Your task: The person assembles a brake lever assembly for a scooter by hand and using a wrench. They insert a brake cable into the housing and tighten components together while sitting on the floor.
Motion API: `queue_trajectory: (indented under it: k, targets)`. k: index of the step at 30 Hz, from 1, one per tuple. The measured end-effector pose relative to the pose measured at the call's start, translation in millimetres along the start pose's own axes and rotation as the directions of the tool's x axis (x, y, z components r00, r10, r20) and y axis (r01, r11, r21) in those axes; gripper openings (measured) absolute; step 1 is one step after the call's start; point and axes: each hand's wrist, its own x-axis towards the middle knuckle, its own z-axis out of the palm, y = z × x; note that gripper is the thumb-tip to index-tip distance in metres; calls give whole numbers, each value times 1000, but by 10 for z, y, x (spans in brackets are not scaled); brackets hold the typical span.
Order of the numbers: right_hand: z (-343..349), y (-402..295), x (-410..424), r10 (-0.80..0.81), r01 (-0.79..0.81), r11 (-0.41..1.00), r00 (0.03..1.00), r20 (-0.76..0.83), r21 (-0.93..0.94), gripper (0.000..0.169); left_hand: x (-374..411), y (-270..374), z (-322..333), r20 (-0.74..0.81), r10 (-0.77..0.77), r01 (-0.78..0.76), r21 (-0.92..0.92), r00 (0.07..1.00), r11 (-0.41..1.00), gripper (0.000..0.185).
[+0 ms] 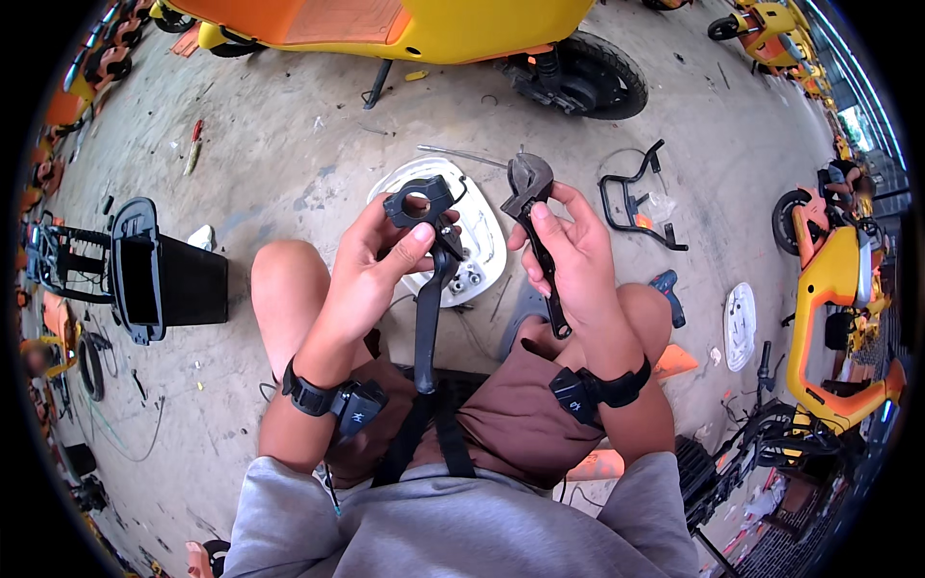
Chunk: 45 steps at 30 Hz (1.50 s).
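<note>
My left hand (390,249) grips a black brake lever assembly (433,289) by its round handlebar clamp, with the long lever blade pointing down toward my lap. In my right hand (567,242) is a dark adjustable wrench (538,231), its jaw end up and its handle running down past my palm. The wrench and the lever assembly are apart. Beneath them on the concrete floor lies a white plastic tray (495,249), partly hidden by my left hand, with small metal parts (466,274) at its near end. A thin metal rod (462,153) lies at the tray's far edge.
A yellow scooter (462,32) stands ahead. At left is a black plastic bin (191,278); at right lie a black tubular frame (614,202), a cordless tool (668,296) and a second white tray (740,329). Another person (845,180) is by a scooter at far right.
</note>
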Motion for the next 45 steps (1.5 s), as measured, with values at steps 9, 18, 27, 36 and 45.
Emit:
queue_trajectory:
  k: [9,18,27,36,45]
  targets:
    - [26,10,-87,-88,94,993,993,85,-74,41,7,-53,6,-30,42,-43,-55,999,998,32]
    - [-60,-31,-168,-141,236,897,954,266,-373,32,-50,14,51,-2,195,-186,289,981,939,31]
    - [-60,-85,-164,-183,295,793,950,254,-533,33,-58,41,42,8,201,-193,320,980,927,31]
    - [-108,-64,-136,-172,338,743,931,323,-578,34,-51,-4,41,123,300,-324,385,946,864,37]
    - [-138,32,-124,-154,288,834,941,303,-471,35,-63,12,47,123,280,-306,368,952,878,37]
